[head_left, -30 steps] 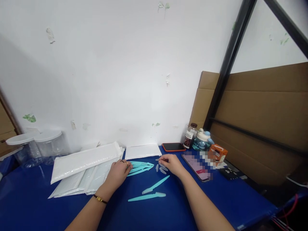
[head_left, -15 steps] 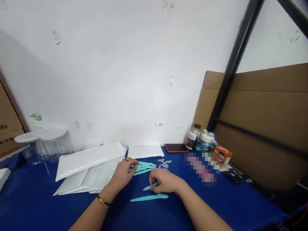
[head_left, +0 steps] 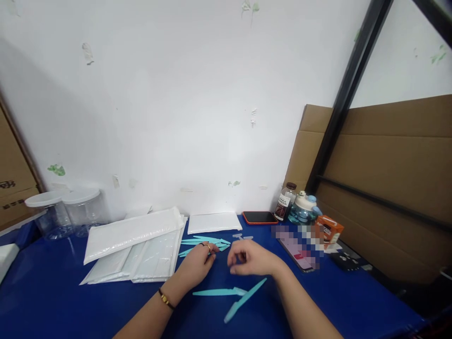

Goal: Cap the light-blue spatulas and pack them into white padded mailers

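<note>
Several turquoise eyebrow razors [head_left: 201, 239] lie in a loose pile in front of the white packets. My left hand [head_left: 199, 261] is over the near side of this pile, its thumb and fingers closed around the end of one razor. My right hand [head_left: 254, 258] hovers to the right with thumb and fingers curled but apart, holding nothing. Below the hands lie two separate razors: one flat crosswise [head_left: 213, 292], the other slanted [head_left: 247, 299], its lower part touching the first one's tip. Small translucent caps [head_left: 248, 238] show behind my right hand, which partly hides them.
White padded mailers [head_left: 130, 235] are stacked at left, before two lidded clear jars [head_left: 84, 214]. A flat white packet [head_left: 214, 222] and an orange-edged phone [head_left: 260, 217] lie by the wall. A bottle [head_left: 285, 202], a cup [head_left: 303, 209], an orange box [head_left: 328, 230] and another phone [head_left: 296, 249] are at right.
My right hand has let go of a razor, which now lies slanted across the tip of the other, and has risen away. My left hand has shifted right and nearer along the pile.
</note>
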Tool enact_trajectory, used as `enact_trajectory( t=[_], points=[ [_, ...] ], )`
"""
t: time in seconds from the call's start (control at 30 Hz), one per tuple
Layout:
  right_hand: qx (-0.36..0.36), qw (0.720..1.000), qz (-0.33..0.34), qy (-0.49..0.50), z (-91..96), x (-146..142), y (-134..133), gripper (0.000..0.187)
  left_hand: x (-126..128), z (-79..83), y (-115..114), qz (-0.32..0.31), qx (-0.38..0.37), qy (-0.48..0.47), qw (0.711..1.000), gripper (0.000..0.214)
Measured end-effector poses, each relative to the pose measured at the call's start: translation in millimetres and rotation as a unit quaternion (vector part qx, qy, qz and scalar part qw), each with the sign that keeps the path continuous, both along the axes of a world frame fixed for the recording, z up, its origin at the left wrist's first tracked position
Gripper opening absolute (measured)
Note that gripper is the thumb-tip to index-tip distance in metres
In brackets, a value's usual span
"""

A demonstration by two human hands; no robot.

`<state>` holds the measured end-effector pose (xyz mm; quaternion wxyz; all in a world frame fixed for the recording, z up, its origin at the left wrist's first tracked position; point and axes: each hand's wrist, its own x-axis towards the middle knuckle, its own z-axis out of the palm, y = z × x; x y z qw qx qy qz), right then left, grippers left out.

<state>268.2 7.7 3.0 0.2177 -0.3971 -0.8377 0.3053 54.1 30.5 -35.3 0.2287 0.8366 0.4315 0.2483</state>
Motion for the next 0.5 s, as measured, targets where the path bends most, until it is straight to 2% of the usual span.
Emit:
enact_trajectory(
  t=[0.1,0.27,0.33,0.4,0.5],
  points=[
    [-0.021,0.990,0.118,-0.072,4.0,1,-8,0.028,-7,-1.1,3,-0.003,-0.006,-0.003,1.000,0.025],
    [-0.018,0.963,0.227,-0.148,-4.7,-13,-16,0.035,-7,-0.4,-3,-0.031,-0.010,0.001,0.999,0.024],
    [-0.015,0.951,0.248,-0.183,-9.3,-19,-19,0.029,-7,-0.8,-4,-0.033,-0.008,0.003,0.999,0.023],
    [-0.012,0.947,0.240,-0.215,-11.0,-24,-22,0.023,-7,-0.6,-3,-0.027,-0.010,0.001,1.000,0.022],
    [-0.009,0.960,0.206,-0.191,-6.6,-23,-25,0.018,-7,4.2,-4,-0.015,-0.040,-0.015,0.999,0.022]
  ],
)
